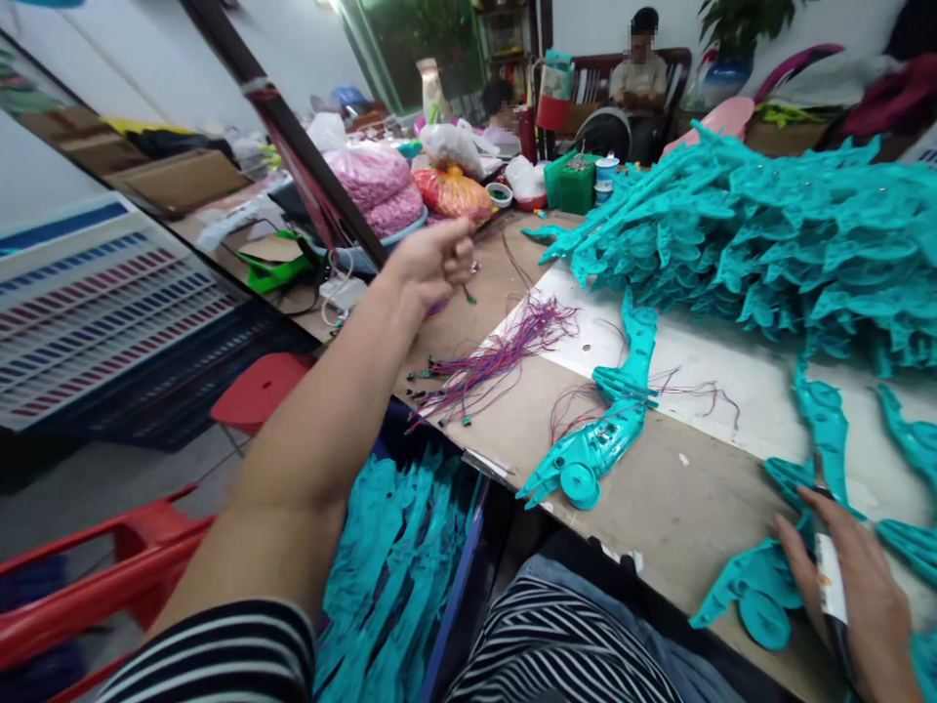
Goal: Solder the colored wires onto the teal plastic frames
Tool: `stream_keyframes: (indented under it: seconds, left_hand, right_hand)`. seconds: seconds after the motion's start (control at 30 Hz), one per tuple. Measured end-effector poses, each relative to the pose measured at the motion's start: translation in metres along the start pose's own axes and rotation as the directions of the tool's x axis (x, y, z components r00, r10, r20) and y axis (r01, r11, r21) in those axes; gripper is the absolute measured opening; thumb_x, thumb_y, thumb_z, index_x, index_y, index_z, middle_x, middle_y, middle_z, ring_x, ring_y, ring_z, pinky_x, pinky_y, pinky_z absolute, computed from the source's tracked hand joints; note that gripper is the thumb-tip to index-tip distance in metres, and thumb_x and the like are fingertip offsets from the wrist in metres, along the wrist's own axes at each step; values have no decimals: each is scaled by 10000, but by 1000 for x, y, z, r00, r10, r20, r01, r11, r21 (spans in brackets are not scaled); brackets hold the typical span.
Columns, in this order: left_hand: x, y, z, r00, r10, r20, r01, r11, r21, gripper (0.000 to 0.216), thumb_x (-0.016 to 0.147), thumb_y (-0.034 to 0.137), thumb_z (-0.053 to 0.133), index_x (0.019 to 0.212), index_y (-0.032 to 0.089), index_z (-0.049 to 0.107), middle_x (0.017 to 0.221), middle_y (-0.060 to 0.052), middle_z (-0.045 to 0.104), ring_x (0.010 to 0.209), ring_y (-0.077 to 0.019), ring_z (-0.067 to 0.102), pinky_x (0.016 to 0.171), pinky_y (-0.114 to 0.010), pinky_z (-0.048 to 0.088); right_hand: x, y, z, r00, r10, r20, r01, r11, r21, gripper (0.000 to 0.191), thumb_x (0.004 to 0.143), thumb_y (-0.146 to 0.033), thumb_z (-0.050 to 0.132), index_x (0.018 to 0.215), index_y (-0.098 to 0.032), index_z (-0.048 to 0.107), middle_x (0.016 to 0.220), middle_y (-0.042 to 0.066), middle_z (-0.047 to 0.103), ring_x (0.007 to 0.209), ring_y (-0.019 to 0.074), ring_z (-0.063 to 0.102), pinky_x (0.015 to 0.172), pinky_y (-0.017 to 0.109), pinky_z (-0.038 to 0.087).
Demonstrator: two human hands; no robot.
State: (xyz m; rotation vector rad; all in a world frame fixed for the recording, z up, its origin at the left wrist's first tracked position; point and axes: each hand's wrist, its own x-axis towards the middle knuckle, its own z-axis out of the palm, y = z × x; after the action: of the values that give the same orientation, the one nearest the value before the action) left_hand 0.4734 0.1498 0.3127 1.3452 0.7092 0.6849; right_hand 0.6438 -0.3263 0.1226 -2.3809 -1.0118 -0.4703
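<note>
Left fingers (463,251) beyond bin (458,586) of teal parts (391,547)

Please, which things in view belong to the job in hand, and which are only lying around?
Probably in the job:
- pen-shaped tool in the right hand
- turquoise parts, piled and laid out on the table
- thin red-and-blue wires, bunched there too

Probably just lying about:
- red stool
- cardboard box
- potted plant
</note>
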Motion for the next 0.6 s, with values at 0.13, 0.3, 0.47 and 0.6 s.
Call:
stream_keyframes:
  seconds: [0.13,0.3,0.47,0.6]
  left_hand:
    - [24,35,35,975,221,36,-224,956,190,298,1050,167,431,753,159,451,547,86,450,448,-26,300,448,-144,148]
    - [35,51,61,964,265,-33,-231,891,390,278,1060,159,386,795,121,461,583,84,520,466,-4,358,481,-111,191]
    - [33,58,72,921,388,-25,-335,826,453,227,1028,131,412,807,122,461,605,99,535,480,2,401,537,-98,253]
    - [39,53,76,892,441,-100,-291,728,620,178,961,36,455,798,86,508,518,109,472,474,-10,399,556,-111,293]
  right_hand:
    - [-4,-2,4,1000,6,-4,-6,1000,22,509,940,-580,441,1324,-265,553,1218,140,660,1096,365,667,915,540,572]
    - [-5,-11,3,999,-32,15,31,996,82,522,967,-583,423,1319,-227,568,1223,113,677,1118,322,673,902,472,582]
    - [-4,-17,4,1000,-12,10,11,993,121,513,973,-578,438,1324,-231,579,1219,101,694,1067,299,702,866,429,596]
    - [-7,-15,10,1000,-18,-9,19,988,155,470,959,-541,500,1302,-236,598,1219,86,699,1046,278,711,878,408,604]
